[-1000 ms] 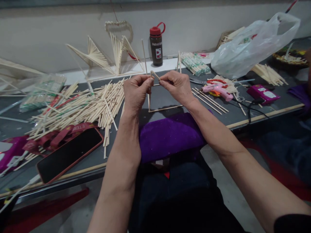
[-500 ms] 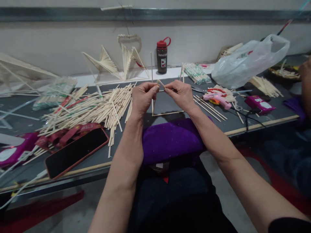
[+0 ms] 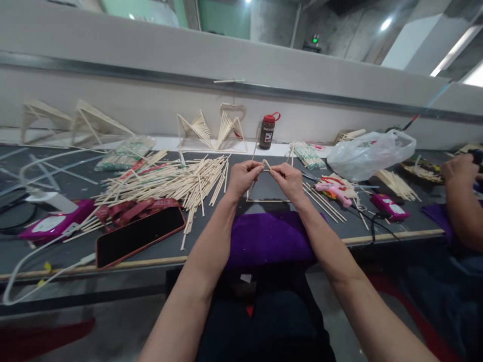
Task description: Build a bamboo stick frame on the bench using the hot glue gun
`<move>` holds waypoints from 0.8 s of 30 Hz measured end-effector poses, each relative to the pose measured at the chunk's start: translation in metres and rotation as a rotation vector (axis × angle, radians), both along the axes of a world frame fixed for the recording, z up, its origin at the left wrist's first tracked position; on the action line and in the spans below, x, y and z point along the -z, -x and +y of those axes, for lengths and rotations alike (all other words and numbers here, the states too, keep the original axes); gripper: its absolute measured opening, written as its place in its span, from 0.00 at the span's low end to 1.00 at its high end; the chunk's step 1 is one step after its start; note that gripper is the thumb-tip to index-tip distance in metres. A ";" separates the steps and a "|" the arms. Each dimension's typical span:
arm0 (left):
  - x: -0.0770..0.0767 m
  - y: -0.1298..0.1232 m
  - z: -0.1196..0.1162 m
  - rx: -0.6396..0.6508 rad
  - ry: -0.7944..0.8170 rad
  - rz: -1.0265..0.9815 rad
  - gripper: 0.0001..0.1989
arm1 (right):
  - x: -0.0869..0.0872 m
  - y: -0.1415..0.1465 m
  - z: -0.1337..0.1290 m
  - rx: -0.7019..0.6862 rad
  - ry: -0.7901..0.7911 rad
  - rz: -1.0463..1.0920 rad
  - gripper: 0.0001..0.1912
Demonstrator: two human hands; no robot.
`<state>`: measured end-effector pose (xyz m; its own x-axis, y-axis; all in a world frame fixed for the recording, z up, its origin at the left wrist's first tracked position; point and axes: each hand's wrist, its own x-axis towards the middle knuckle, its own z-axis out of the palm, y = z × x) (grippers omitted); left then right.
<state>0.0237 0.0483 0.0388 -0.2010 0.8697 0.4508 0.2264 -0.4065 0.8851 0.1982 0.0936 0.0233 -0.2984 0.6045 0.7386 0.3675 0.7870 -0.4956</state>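
Above the dark tabletop, my left hand (image 3: 244, 178) is closed in a pinch on one end of a thin wooden stick piece (image 3: 266, 164). My right hand (image 3: 289, 180) pinches the same pale piece from the other side, the fingertips close together. Around and below both hands stands an open frame of thin wooden sticks (image 3: 268, 201), partly hidden by my hands. Its uprights rise behind them. Exactly how the pinched piece meets the frame cannot be made out. A purple cloth (image 3: 269, 239) hangs over the table edge beneath my wrists.
A pile of sticks (image 3: 169, 183) and a phone (image 3: 139, 236) lie left. On the right are a pink glue gun (image 3: 334, 191), a magenta box (image 3: 390, 207) and a plastic bag (image 3: 372, 153). A bottle (image 3: 267, 133) and stick models (image 3: 194, 130) stand behind. Another person's hand (image 3: 461, 168) is far right.
The head view has tilted up and back, showing more wall and room. Both hands keep their pinch on the stick piece, hardly moving relative to the frame.
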 end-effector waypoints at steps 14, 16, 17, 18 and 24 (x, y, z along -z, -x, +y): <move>-0.002 0.001 -0.003 -0.024 0.027 0.027 0.14 | 0.003 0.002 0.001 -0.029 -0.008 0.034 0.10; -0.002 0.001 -0.003 -0.028 0.022 0.034 0.14 | 0.004 0.003 0.001 -0.033 -0.016 0.049 0.11; -0.001 0.001 -0.003 -0.028 0.021 0.036 0.14 | 0.004 0.003 0.002 -0.034 -0.015 0.050 0.11; -0.001 0.002 -0.004 -0.027 0.022 0.037 0.14 | 0.005 0.003 0.002 -0.033 -0.009 0.048 0.11; -0.001 0.001 -0.005 -0.012 0.028 -0.008 0.13 | 0.005 0.002 0.002 -0.029 0.010 0.031 0.11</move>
<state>0.0224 0.0431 0.0396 -0.2145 0.8795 0.4248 0.2242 -0.3790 0.8978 0.1961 0.0956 0.0179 -0.2931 0.6030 0.7420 0.3288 0.7923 -0.5140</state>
